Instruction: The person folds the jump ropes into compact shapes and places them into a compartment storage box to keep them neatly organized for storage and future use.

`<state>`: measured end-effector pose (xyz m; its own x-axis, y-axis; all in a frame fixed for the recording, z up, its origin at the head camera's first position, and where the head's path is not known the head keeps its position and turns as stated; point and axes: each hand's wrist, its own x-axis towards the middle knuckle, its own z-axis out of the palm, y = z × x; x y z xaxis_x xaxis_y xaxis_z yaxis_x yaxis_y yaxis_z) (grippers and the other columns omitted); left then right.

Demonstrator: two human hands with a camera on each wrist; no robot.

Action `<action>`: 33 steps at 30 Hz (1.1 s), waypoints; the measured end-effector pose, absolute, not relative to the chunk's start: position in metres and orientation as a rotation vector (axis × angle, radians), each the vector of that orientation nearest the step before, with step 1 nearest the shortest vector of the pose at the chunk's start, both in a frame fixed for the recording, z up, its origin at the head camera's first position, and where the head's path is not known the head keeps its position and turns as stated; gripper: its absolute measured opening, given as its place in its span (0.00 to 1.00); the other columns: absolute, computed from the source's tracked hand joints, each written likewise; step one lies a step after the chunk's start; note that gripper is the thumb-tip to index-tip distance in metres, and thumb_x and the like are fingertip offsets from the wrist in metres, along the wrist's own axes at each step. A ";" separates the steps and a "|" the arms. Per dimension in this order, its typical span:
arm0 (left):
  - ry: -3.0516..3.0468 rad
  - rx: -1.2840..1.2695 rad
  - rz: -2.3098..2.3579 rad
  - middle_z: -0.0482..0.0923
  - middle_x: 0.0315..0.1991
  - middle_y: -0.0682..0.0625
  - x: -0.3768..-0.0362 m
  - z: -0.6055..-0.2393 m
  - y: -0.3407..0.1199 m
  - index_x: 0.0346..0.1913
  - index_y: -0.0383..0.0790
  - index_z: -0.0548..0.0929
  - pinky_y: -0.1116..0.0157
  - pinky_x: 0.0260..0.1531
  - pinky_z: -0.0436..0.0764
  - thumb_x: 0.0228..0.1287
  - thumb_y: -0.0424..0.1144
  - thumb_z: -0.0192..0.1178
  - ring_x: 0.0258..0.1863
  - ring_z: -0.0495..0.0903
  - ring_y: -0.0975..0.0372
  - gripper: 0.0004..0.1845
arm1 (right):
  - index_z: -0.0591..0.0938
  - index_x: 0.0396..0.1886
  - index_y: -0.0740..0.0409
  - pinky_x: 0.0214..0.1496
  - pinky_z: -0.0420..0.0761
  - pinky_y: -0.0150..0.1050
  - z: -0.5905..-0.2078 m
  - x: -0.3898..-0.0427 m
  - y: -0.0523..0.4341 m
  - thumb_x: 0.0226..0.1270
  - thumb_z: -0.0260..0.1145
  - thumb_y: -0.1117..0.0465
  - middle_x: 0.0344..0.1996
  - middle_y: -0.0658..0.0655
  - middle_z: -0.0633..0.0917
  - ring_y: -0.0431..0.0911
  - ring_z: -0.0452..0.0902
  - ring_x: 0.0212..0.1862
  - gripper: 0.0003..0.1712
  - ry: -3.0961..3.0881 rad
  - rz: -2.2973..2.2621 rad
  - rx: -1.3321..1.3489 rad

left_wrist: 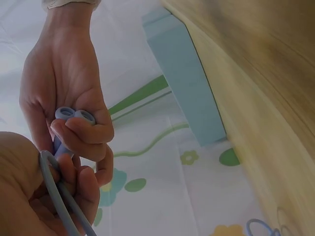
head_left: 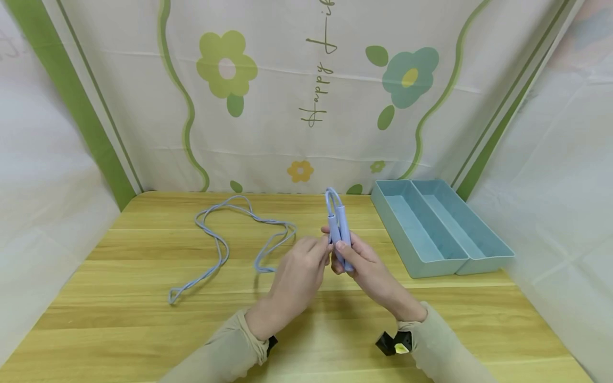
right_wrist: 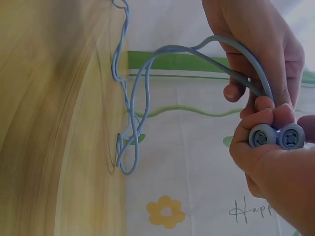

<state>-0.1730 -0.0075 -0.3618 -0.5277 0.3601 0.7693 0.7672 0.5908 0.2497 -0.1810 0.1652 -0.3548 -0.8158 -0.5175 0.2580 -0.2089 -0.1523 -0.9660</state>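
My right hand point(head_left: 373, 268) grips both handles point(head_left: 343, 229) of a blue-lavender jump rope, side by side and roughly upright. Their hollow round ends point(right_wrist: 290, 137) show past the curled fingers in the right wrist view. Close against it, my left hand point(head_left: 298, 271) pinches the doubled cord beside the handles; its fingertips are partly hidden in the head view. A short bend of cord point(left_wrist: 55, 196) rises by the left fingers in the left wrist view. The remaining cord point(head_left: 265, 269) trails over the table to the left in loose, doubled curves.
Two long pale-blue bins point(head_left: 407, 255) stand side by side at the table's back right. The wooden table point(head_left: 119, 330) ends at a flower-printed curtain point(head_left: 278, 127) behind, with white fabric on both sides. Black wrist cameras point(head_left: 395, 343) sit at the sleeves.
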 end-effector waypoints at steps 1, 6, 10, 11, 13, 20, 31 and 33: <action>-2.125 -0.904 -0.754 0.76 0.28 0.49 -0.172 -0.362 -0.007 0.37 0.34 0.80 0.71 0.23 0.75 0.64 0.25 0.64 0.29 0.76 0.60 0.04 | 0.62 0.71 0.68 0.38 0.70 0.35 -0.355 -0.181 0.165 0.83 0.44 0.61 0.33 0.59 0.69 0.45 0.65 0.33 0.24 1.905 -2.065 -0.835; -2.110 -0.949 -0.673 0.79 0.31 0.47 -0.169 -0.363 -0.005 0.43 0.31 0.81 0.71 0.27 0.78 0.62 0.25 0.66 0.32 0.78 0.58 0.08 | 0.71 0.63 0.66 0.36 0.69 0.35 -0.357 -0.180 0.164 0.82 0.47 0.58 0.33 0.60 0.72 0.46 0.65 0.34 0.20 2.047 -2.044 -0.784; -2.149 -0.966 -0.569 0.79 0.34 0.47 -0.165 -0.363 -0.002 0.44 0.30 0.81 0.70 0.32 0.79 0.63 0.28 0.66 0.35 0.78 0.57 0.08 | 0.74 0.56 0.66 0.39 0.72 0.34 -0.357 -0.180 0.164 0.81 0.51 0.55 0.37 0.59 0.77 0.45 0.70 0.37 0.19 2.145 -2.043 -0.694; -2.162 -0.971 -0.547 0.79 0.33 0.47 -0.165 -0.363 0.000 0.44 0.30 0.81 0.69 0.33 0.79 0.64 0.30 0.66 0.35 0.77 0.57 0.08 | 0.75 0.56 0.66 0.40 0.74 0.35 -0.357 -0.181 0.164 0.81 0.51 0.55 0.38 0.59 0.78 0.46 0.72 0.38 0.19 2.163 -2.037 -0.692; -2.194 -0.977 -0.519 0.79 0.34 0.46 -0.163 -0.363 0.001 0.44 0.30 0.81 0.68 0.34 0.78 0.65 0.32 0.66 0.35 0.77 0.57 0.09 | 0.75 0.54 0.66 0.42 0.76 0.35 -0.358 -0.182 0.164 0.81 0.51 0.55 0.41 0.60 0.79 0.47 0.73 0.40 0.18 2.220 -2.010 -0.695; -2.302 -0.984 -0.555 0.79 0.30 0.50 -0.158 -0.365 0.003 0.55 0.26 0.80 0.65 0.27 0.77 0.61 0.34 0.69 0.28 0.76 0.62 0.22 | 0.76 0.47 0.65 0.40 0.73 0.39 -0.358 -0.189 0.173 0.81 0.51 0.58 0.37 0.60 0.79 0.53 0.71 0.38 0.14 2.471 -1.902 -0.719; -2.529 -1.091 -1.107 0.78 0.25 0.62 -0.170 -0.357 -0.008 0.36 0.43 0.87 0.74 0.23 0.72 0.68 0.45 0.64 0.24 0.74 0.73 0.09 | 0.76 0.42 0.67 0.45 0.79 0.41 -0.352 -0.198 0.189 0.80 0.53 0.53 0.31 0.63 0.81 0.55 0.79 0.38 0.18 2.466 -1.966 -0.602; -2.549 -1.118 -1.181 0.78 0.24 0.63 -0.174 -0.356 -0.011 0.36 0.43 0.88 0.75 0.20 0.71 0.69 0.43 0.63 0.22 0.74 0.74 0.09 | 0.76 0.41 0.66 0.39 0.78 0.41 -0.350 -0.199 0.192 0.80 0.53 0.53 0.31 0.63 0.80 0.56 0.76 0.35 0.18 2.491 -1.964 -0.585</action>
